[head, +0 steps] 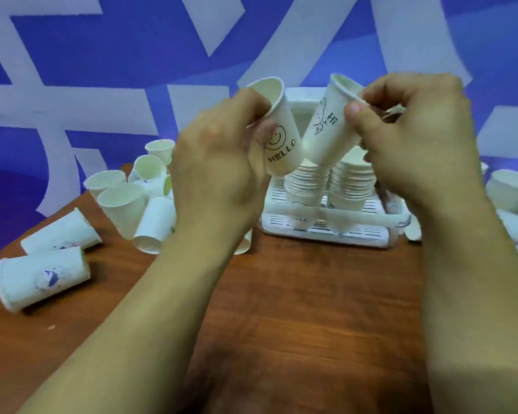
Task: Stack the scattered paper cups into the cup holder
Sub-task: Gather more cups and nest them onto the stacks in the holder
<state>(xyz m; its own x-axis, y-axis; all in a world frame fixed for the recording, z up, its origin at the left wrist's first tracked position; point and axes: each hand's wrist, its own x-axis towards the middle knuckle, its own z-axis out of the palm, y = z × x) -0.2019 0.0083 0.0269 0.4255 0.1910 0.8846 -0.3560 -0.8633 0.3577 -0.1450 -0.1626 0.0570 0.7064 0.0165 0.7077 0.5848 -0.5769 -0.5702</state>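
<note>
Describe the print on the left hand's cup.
Black smiley face above HELLO, on the white cup; head view.

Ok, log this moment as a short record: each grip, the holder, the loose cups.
left grip: hand holds the HELLO cup, mouth up, tilted
right grip: hand pinches the Hi cup near its rim, tilted, base at the top of the left stack
cup holder: white, on the wooden table, with the left stack and right stack in it
loose cups: heap at the table's left, some upright, some lying; more at the right edge
seated in stack: cannot tell
</note>
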